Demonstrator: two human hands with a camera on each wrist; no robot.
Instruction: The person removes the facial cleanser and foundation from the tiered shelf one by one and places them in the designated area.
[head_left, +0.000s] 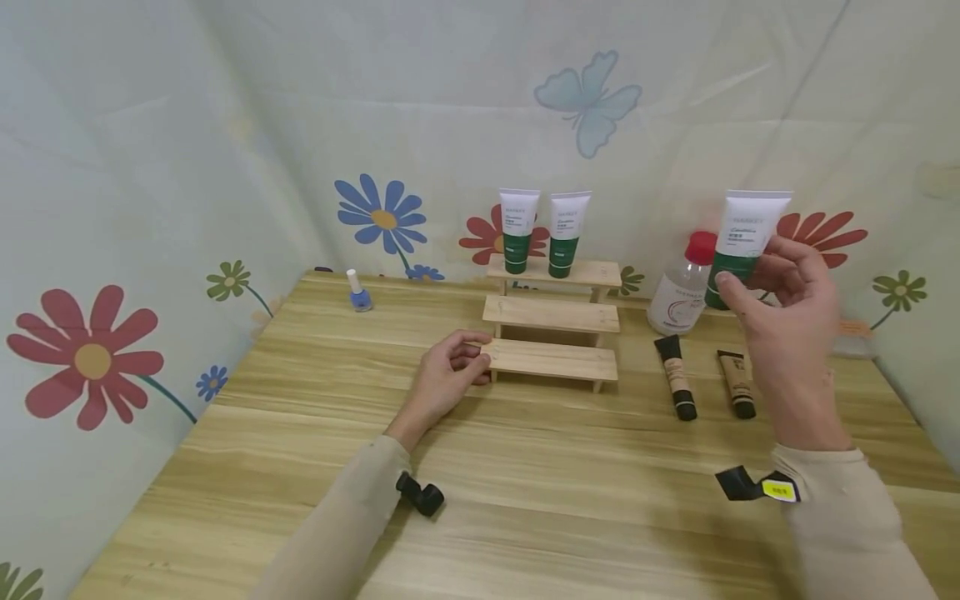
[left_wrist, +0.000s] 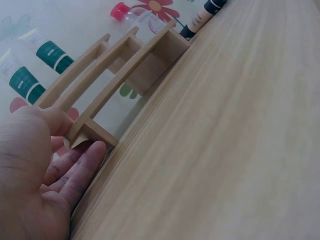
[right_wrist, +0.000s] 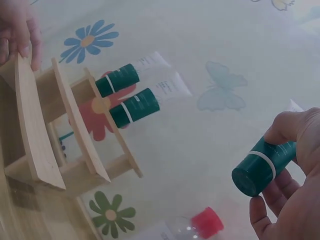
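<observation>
My right hand [head_left: 798, 312] pinches a white-and-green squeeze tube [head_left: 750, 221] between thumb and fingers, cap end down, raised in front of a clear bottle [head_left: 675, 296] with a red cap. The tube's green cap [right_wrist: 246, 180] shows in the right wrist view. At the left end of a three-tier wooden display stand [head_left: 551, 358], my left hand [head_left: 446, 371] grips the lowest step, thumb at its edge and fingers beneath. Two matching tubes, one on the left [head_left: 517, 233] and one on the right [head_left: 568, 235], stand upright on the top step.
Two beige-and-black tubes, one longer [head_left: 677, 379] and one shorter [head_left: 737, 385], lie on the wooden table [head_left: 525, 500] right of the stand. A blue nail polish bottle [head_left: 360, 296] with a white cap stands at the back left. Flower-printed fabric [head_left: 450, 100] hangs behind.
</observation>
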